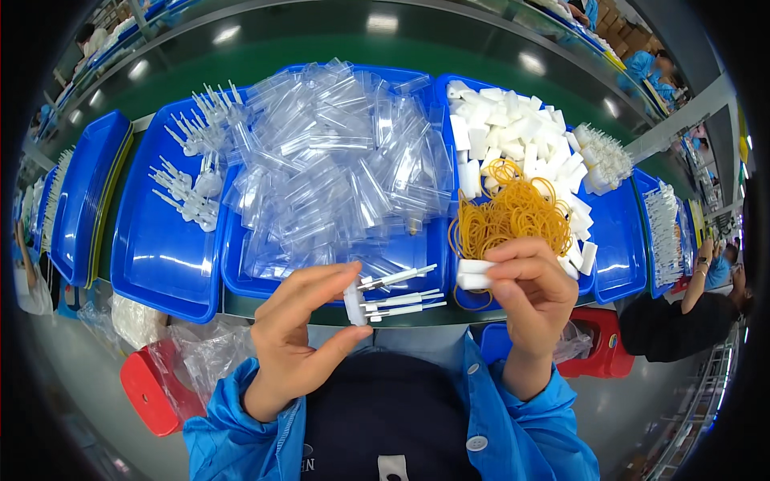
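My left hand (293,341) pinches a white plastic base (354,301) between thumb and fingers, above the front edge of the trays. Several thin white rods with dark parts near the base (409,300) stick out of it to the right. In my right hand (536,293) are small white foam blocks (475,274), apparently two stacked, gripped at their right end. Just beyond that hand lies a heap of tan rubber bands (513,215). Loose white foam blocks (505,120) are piled behind and around the bands.
A blue tray (249,276) in the middle is heaped with clear plastic sleeves (321,152). White pronged parts lie in the left tray (152,264) and bunched at the right (601,159). Red stools (152,393) stand below on both sides. Other people work farther off.
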`<state>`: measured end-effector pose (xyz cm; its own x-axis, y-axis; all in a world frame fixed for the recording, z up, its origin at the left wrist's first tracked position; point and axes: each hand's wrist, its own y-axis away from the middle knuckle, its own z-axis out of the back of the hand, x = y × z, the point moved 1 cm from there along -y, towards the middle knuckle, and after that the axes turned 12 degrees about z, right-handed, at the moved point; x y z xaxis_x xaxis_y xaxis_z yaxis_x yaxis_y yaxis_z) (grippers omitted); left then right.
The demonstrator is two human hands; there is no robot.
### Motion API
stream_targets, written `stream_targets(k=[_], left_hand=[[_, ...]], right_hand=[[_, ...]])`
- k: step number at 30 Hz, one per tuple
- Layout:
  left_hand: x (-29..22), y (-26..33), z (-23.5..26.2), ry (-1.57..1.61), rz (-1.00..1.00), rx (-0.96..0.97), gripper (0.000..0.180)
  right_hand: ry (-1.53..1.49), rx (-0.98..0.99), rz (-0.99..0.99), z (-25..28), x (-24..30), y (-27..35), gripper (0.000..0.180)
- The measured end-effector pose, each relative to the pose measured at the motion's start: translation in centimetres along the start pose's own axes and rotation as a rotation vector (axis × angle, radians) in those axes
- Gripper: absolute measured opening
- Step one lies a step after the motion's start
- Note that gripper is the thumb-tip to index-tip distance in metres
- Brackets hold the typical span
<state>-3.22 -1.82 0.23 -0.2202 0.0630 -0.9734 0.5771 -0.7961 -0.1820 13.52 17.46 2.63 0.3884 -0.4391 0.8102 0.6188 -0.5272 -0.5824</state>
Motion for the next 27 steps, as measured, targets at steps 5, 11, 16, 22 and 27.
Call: stream_targets(k=[5,11,16,22,27], left_hand=[[0.1,0.2,-0.1,0.005,0.025,-0.014,0.054],[-0.1,-0.2,-0.7,-0.129,-0.064,-0.074,0.053],[-0.3,-0.3,-0.6,-0.179,-0.069,-0.064,0.053],[-0.2,-0.4,-0.8,-0.084,-0.011,0.019,0.053],[-0.2,-0.4,-1.2,-0.076,-0.018,0.063,0.053]], right_hand=[[-0.024,0.071,-0.036,-1.0,0.3,-0.4,0.02],[-0.074,0.089,-0.086,-1.7,0.4,-0.2,0.023],[0.308,0.239,0.2,-2.0,1.3,-0.9,0.025],[0.262,0.329,0.246,-1.9,1.5,-1.4,0.025],[0.217,0.316,0.254,-2.4,1.1,-0.7,0.025]])
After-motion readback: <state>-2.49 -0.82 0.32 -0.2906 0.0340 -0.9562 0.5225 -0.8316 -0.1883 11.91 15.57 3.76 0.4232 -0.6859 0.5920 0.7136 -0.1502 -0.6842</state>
